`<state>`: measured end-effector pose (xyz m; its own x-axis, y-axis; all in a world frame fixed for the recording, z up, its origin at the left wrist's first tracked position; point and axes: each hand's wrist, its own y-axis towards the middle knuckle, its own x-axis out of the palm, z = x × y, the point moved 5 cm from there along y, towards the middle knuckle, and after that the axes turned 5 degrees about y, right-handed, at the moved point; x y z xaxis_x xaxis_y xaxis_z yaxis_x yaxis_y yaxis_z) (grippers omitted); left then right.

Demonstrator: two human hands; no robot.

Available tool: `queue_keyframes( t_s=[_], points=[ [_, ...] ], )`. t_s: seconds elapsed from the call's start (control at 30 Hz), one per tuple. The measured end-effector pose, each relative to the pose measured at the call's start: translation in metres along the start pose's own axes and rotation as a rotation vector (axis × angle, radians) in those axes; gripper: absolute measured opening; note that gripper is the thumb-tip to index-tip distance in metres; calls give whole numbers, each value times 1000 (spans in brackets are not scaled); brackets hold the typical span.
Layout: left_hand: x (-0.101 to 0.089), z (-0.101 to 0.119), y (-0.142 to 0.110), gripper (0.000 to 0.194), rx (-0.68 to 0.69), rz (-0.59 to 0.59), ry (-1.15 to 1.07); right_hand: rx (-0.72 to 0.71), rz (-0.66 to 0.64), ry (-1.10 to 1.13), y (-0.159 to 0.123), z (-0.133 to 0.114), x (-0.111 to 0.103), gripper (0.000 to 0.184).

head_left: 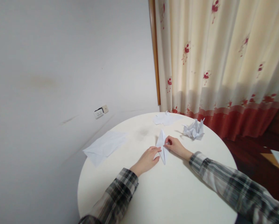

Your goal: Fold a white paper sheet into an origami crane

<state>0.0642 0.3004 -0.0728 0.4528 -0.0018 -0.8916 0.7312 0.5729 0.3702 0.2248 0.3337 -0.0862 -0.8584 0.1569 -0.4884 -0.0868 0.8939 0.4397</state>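
Observation:
A white folded sheet of paper, long and kite-shaped with pointed ends, lies on the round white table. My left hand rests at its left side, fingertips on the paper's middle and thumb spread apart below them. At the right edge, my right hand pinches the paper between thumb and curled fingers. The fingertips hide part of that edge.
Several folded paper cranes sit clustered at the table's right rim. Flat white sheets lie at the left rim, and more paper at the back. A wall with a socket and a flowered curtain stand behind.

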Motion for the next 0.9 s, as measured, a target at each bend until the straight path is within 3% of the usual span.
queue_keyframes(
  t_s=[0.2, 0.4, 0.53, 0.9],
  points=[
    [0, 1, 1, 36, 20, 11, 33, 69, 79, 115, 1, 8, 0, 28],
    [-2, 6, 1, 35, 42, 8, 23, 53, -52, 129, 1, 5, 7, 53],
    [-1, 8, 1, 33, 49, 20, 17, 38, -80, 73, 0, 3, 6, 54],
    [-8, -9, -2, 26, -187, 86, 113, 55, -88, 18, 0, 0, 5, 53]
  ],
)
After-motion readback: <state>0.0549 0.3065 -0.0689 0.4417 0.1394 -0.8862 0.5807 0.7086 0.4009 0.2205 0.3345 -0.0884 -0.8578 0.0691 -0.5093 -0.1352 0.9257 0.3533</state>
